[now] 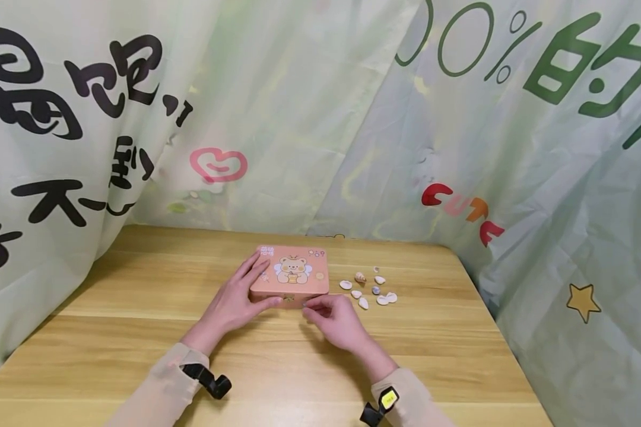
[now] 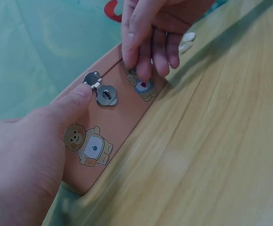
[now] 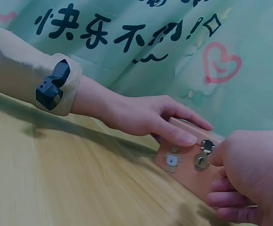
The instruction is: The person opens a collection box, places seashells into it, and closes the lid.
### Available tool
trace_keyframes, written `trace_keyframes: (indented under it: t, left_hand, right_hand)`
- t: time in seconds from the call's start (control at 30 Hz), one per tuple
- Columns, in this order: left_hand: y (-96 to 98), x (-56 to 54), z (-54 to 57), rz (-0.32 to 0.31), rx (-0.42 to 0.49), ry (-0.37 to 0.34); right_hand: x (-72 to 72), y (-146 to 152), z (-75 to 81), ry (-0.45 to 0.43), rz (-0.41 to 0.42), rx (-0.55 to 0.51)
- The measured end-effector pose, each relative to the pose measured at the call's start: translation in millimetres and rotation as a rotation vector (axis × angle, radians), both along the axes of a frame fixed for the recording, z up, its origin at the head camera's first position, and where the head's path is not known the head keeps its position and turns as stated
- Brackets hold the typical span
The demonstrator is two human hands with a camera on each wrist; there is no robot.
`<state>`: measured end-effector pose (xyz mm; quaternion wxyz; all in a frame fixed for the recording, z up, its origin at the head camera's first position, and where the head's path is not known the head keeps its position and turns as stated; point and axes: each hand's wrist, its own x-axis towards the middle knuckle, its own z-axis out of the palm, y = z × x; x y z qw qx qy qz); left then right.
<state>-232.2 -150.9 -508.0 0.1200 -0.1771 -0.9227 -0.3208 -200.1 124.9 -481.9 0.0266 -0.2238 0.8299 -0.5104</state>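
Note:
A pink tin box (image 1: pixel 315 279) with a cartoon bear on its lid lies on the table. My left hand (image 1: pixel 235 302) rests on its left side, fingers stretched over the lid and thumb along the front. In the left wrist view that thumb (image 2: pixel 77 101) touches the upper part of a metal latch (image 2: pixel 107 95). At the right part of the box's front is my right hand (image 1: pixel 339 320), its fingers bent and fingertips close together. A tiny greyish spot shows at those fingertips in the head view; whether they pinch something is too small to tell.
Several small seashells (image 1: pixel 363 303) lie right of the box, among them a brown spiral shell (image 1: pixel 360 277). The wooden table (image 1: pixel 256 373) has printed curtains (image 1: pixel 283 118) behind it and on both sides. Each wrist wears a black camera (image 1: pixel 208 381).

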Motion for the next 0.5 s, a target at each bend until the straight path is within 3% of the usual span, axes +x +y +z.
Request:
trace_keyframes:
  t: [0.27,0.5]
  left_hand:
    - [0.2,-0.8,-3.2,-0.006,0.053,0.007]
    - [0.2,-1.2,-2.8,-0.018,0.083,0.003]
  right_hand:
    - [-1.6,-13,-6.6,0.027,0.011,-0.003]
    - [-2.8,-22,-9.5,-0.012,-0.004,-0.006]
